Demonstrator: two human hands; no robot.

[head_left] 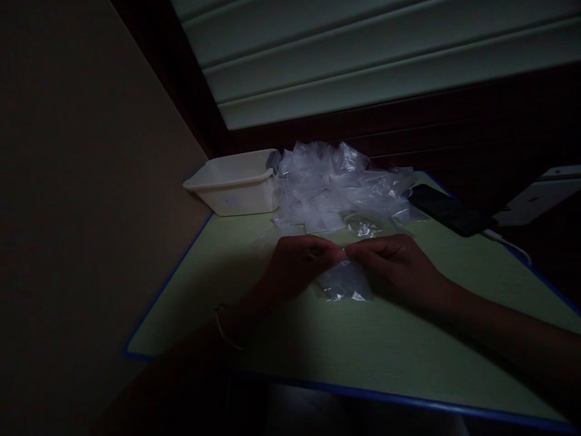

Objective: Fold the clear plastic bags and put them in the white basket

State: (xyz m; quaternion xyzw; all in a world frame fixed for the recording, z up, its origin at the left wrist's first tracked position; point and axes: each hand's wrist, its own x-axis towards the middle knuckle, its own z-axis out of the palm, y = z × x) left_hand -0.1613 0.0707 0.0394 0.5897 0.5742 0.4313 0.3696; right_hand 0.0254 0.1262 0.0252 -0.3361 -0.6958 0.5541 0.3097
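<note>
Both hands meet above the middle of the table, pinching the top edge of a small clear plastic bag. My left hand has thumb and fingers closed at that edge, and a bangle circles its wrist. From the other side, my right hand is closed on the same edge, fingertips touching the left ones. The bag hangs down below the fingers; its contents, if any, are too dark to make out. Just beyond the hands lies a heap of clear plastic bags, with a round coil-like clear piece at its near side.
A white plastic bin stands at the table's back left, beside the heap. A dark phone rests at the back right, with a white cable near it and a white box behind. The pale green table has blue edging.
</note>
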